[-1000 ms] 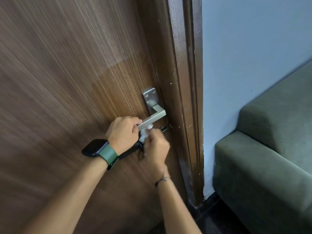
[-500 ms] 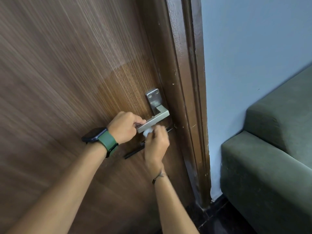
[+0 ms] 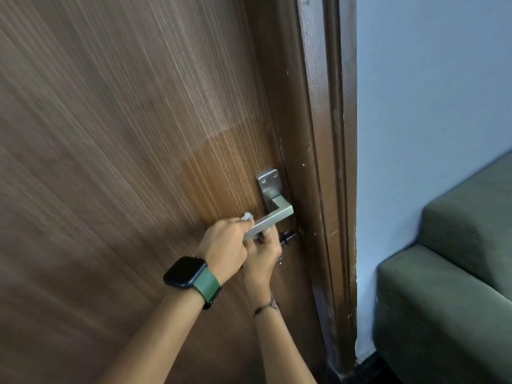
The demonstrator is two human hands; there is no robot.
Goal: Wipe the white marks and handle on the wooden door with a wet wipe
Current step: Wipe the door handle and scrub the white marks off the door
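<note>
The handle (image 3: 270, 220) is sitting on the door (image 3: 124, 134), near its right edge. The left hand (image 3: 224, 249) is lying at the handle's left end, the wet wipe (image 3: 246, 216) just above it. The right hand (image 3: 263, 257) is staying just below the handle. The sofa (image 3: 448, 286) is standing to the right, against the wall (image 3: 429, 92).

No text, label, brand, number or sign can be read. The watch (image 3: 185, 272) face is dark and blank, the metal handle plate (image 3: 268, 187) shows only two screws with no marking, and nothing is written on the wooden door (image 3: 124, 134) or the wall (image 3: 429, 92).
</note>
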